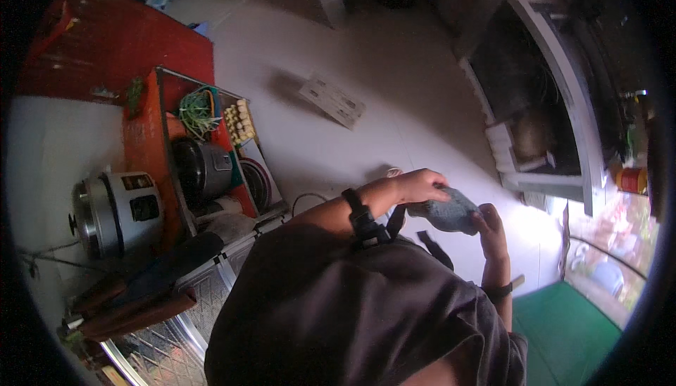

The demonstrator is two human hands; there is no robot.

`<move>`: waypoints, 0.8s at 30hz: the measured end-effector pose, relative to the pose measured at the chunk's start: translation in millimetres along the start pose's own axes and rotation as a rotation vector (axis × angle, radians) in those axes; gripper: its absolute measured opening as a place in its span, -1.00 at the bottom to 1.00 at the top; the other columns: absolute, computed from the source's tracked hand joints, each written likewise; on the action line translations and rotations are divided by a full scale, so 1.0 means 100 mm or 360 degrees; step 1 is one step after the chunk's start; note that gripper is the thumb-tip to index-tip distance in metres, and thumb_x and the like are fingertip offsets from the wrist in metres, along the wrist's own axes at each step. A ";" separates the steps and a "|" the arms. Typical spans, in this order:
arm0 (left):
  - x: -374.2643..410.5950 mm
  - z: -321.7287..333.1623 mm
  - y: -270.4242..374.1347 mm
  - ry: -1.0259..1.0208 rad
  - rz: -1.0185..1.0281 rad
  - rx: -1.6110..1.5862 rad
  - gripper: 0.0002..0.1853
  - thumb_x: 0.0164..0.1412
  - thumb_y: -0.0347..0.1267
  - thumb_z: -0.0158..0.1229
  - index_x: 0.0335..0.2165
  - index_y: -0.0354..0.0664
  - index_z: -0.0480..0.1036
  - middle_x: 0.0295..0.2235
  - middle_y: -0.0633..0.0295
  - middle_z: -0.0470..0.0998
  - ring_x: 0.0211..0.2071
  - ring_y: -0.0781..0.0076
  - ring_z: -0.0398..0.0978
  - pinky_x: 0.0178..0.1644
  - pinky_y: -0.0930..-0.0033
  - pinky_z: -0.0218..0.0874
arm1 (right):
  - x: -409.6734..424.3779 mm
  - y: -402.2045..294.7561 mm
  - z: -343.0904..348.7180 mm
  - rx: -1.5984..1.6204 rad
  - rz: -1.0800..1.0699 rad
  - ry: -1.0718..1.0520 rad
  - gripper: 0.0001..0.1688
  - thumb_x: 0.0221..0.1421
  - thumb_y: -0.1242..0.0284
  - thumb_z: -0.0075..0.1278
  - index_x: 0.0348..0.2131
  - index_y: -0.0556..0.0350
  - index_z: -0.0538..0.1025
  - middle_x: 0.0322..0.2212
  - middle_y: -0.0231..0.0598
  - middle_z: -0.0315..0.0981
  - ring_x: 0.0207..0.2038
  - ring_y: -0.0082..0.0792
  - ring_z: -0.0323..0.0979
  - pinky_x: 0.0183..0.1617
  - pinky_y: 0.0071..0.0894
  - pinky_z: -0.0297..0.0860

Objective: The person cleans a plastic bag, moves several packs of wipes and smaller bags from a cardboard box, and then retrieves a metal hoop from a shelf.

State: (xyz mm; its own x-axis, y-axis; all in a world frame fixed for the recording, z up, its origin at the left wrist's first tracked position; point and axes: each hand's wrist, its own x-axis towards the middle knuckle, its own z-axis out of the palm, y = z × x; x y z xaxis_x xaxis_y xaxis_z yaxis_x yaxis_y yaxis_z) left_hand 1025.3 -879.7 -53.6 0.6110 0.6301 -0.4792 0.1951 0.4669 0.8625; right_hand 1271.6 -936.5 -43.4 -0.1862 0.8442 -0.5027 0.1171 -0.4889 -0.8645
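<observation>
A crumpled grey-green cloth (454, 211) is stretched between my two hands, in front of my body at the right of the middle. My left hand (425, 186) grips its upper left end, the fingers bent over the fabric. At the lower right end, my right hand (490, 222) pinches the cloth between thumb and fingers. Black straps circle both of my wrists, and a dark device (367, 222) is fixed to the left one. Part of the cloth near my left hand is hidden behind the hand and forearm.
A low stool (332, 100) stands on the pale floor (401, 138). To the left, a rack (169, 138) holds scallions (198, 111), an egg tray (239, 121) and a cooker (203, 167); a larger electric cooker (119, 212) is beside it. A white-edged structure (573, 101) rises at the right.
</observation>
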 end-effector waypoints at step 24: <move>-2.19 -2.72 -1.00 0.2158 0.0916 -0.1716 -0.70 0.04 -0.31 -0.03 -0.28 -0.30 0.34 -0.35 0.10 0.45 -0.39 0.23 0.43 -0.31 0.26 0.28 | 2.97 -1.59 0.68 -0.0592 0.0045 -0.0683 -0.75 0.09 0.44 -0.24 -0.25 0.19 0.34 -0.38 -0.21 0.42 -0.41 -0.40 0.42 -0.39 -0.50 0.34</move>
State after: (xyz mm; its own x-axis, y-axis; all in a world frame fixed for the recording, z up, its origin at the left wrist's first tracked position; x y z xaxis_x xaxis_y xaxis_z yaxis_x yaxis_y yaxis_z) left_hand 663.0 -895.6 -79.2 -0.6651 0.5930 -0.4538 -0.6499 -0.1605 0.7429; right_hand 1131.9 -623.1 -55.4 -0.5487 0.6290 -0.5508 0.4488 -0.3342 -0.8288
